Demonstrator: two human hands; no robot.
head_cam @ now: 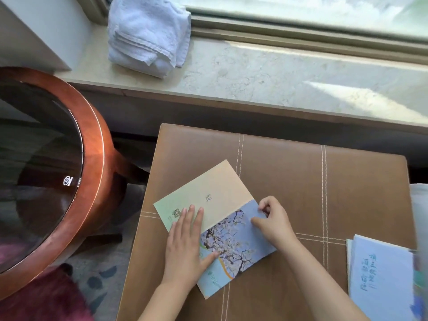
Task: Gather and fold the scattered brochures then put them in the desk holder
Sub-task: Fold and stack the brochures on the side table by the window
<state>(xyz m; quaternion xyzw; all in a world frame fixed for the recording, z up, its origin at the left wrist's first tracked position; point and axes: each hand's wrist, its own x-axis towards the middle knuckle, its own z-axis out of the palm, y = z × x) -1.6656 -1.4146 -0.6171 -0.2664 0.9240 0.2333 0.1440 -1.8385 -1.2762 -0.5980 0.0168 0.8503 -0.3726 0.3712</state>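
A brochure (216, 200) lies slanted on a brown leather stool (301, 181). Its far panel is pale green and peach; its near panel (234, 246) is light blue with a blossoming tree. My left hand (185, 242) presses flat on the brochure's left side, fingers spread over the fold line. My right hand (271, 221) pinches the blue panel's upper right corner between thumb and fingers. More light blue brochures (379, 279) with handwritten-style text lie stacked at the stool's right edge. No desk holder is in view.
A round dark-glass table with a wooden rim (92, 158) stands to the left. A folded white towel (146, 35) sits on the marble windowsill (278, 75) beyond the stool. A patterned carpet (102, 274) shows below.
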